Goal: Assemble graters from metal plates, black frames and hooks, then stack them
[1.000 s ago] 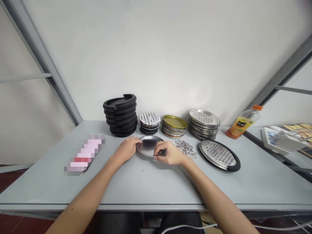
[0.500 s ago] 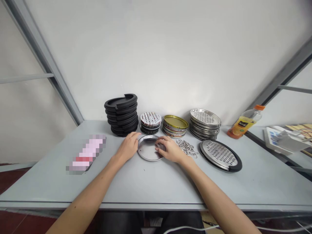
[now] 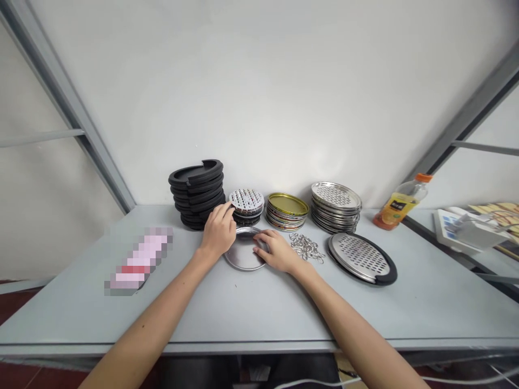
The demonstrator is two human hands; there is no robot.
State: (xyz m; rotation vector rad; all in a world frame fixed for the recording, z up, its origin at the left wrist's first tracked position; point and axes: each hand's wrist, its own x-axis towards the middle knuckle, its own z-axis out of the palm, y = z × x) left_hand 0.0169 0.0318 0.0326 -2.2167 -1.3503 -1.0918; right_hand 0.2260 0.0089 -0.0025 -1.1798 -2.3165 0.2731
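Resting R hand (image 3: 273, 250) on steel disc (image 3: 243, 258) (flat), L hand (image 3: 219, 231) at perforated stack (image 3: 246, 201)

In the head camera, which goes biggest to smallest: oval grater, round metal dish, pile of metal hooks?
Largest to smallest: oval grater, round metal dish, pile of metal hooks. The dish is partly covered.

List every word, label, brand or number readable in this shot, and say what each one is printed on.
Nothing is readable. The dark label on the clear plastic bottle of orange-yellow juice with an orange cap has print too small to read; the pink-and-red object is pixelated; the white item with blue marks is too blurred.
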